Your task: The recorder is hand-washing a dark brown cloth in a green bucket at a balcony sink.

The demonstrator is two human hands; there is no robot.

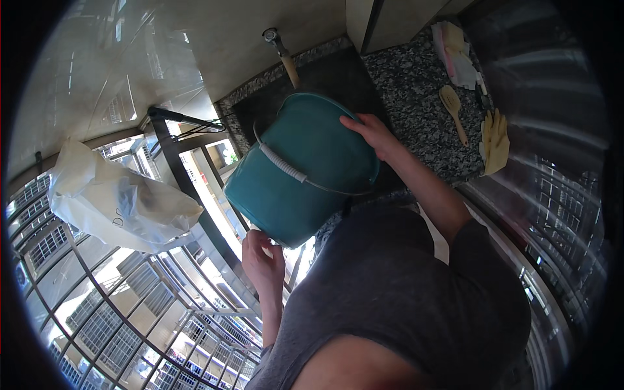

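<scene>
A teal plastic bucket [297, 170] lies tilted across the dark sink basin [341, 78], its mouth turned towards the sink and its base towards me. My right hand [368, 131] grips the rim, with the thumb on the outer wall. At the lower end, my left hand [263, 256] curls its fingers against the edge of the base. The wire bail with its white ribbed grip [282, 163] hangs across the bucket's side. What the bucket holds inside is hidden. Just beyond the rim, a tap [287, 66] with a tan spout reaches from the wall.
On the speckled granite counter [404, 92] to the right lie a wooden-handled brush [453, 112], yellow rubber gloves [495, 141] and a packet with a sponge [456, 53]. A white plastic bag [122, 200] hangs at left before the barred window [122, 312].
</scene>
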